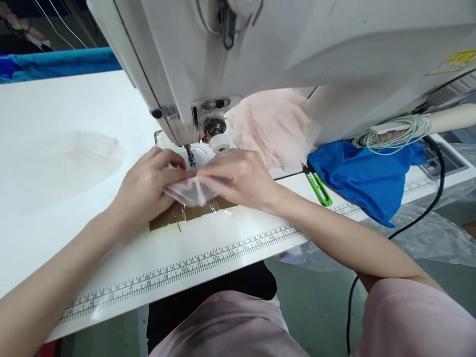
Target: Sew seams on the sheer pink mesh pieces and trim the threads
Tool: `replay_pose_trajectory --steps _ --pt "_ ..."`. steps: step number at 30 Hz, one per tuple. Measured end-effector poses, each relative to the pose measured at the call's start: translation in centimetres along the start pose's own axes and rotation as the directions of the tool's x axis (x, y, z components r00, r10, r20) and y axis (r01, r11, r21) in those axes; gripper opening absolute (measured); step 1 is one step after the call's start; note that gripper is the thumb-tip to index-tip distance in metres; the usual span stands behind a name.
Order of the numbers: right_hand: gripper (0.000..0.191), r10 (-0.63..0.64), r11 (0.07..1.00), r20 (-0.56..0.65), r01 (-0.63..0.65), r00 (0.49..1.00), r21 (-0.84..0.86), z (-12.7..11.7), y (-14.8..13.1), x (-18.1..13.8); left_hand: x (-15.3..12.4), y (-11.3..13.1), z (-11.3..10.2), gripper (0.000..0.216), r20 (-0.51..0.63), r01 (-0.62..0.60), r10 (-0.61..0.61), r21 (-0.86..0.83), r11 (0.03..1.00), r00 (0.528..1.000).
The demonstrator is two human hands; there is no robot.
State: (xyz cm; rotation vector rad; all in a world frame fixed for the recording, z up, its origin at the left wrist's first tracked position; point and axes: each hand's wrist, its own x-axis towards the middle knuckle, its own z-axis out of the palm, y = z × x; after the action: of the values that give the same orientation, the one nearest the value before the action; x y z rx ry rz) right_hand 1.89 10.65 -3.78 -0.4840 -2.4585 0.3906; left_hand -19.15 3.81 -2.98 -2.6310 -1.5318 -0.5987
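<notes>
White worktable [55, 198] bears a printed ruler scale [186, 270] along its front edge; numerals including 7, 12 and 13 are legible. Above it, your sewing machine [278, 54] carries a yellow label [453, 63], its wording too small to read. Your left hand [147, 181] and right hand [243, 178] both pinch the sheer fabric [191, 193] between closed fingers, just before the presser foot [190, 156], over a brown patch [163, 220].

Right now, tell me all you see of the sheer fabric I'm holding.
The sheer fabric is pale pinkish, thin and translucent, creased, pinched between your left hand and right hand, in front of the presser foot. Its rounded near edge overhangs the brown patch; your hands hide parts.
</notes>
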Motion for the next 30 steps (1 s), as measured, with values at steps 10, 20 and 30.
replay_pose_trajectory --steps 10,20,30 --pt "0.024 -0.273 0.941 -0.024 0.261 0.962 -0.215 0.8 -0.4 -1.2 -2.4 1.2 0.3 0.035 0.026 -0.177 0.177 0.299 0.938 0.984" --pt "0.021 -0.27 0.947 -0.037 0.258 0.962 -0.191 0.8 -0.3 -1.0 -2.4 1.0 0.5 0.038 0.016 -0.109 0.109 0.25 0.962 0.994" --pt "0.022 -0.265 0.945 -0.027 0.254 0.964 -0.207 1.0 -0.1 -1.1 -2.3 0.8 0.5 0.041 0.006 -0.102 0.103 0.215 0.971 0.995"
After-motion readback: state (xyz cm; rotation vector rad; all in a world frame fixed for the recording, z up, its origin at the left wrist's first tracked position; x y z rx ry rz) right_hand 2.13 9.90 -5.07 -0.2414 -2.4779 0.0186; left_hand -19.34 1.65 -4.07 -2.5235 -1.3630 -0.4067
